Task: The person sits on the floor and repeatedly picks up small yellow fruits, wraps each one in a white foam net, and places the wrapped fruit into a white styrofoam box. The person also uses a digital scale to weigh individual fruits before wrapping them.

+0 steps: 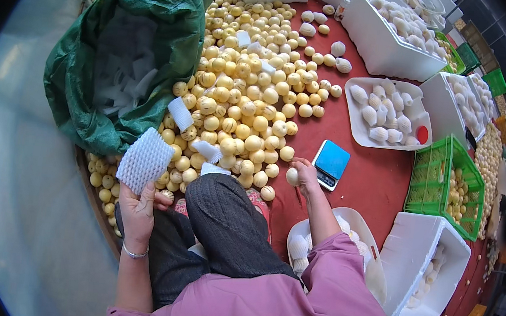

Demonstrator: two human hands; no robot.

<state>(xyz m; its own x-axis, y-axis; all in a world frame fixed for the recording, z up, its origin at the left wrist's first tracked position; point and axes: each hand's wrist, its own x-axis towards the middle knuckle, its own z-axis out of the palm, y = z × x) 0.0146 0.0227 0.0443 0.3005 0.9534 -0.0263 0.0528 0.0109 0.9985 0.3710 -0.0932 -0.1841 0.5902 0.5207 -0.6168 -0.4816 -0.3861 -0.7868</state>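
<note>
My left hand pinches the lower end of a white foam net sleeve, which stands up flattened from the fingers. In my right hand is a pale yellow fruit, apparently a pepino melon, held just left of a small digital kitchen scale with a blue top. Beyond my knees spreads a large heap of yellow, purple-striped pepino melons. Loose foam sleeves lie on the heap. A green woven sack at the left holds more white foam sleeves.
A white plastic basin holds sleeved fruit; another basin sits under my right forearm. White foam boxes and a green crate line the right side. Red cloth covers the floor. A foam box lies at the lower right.
</note>
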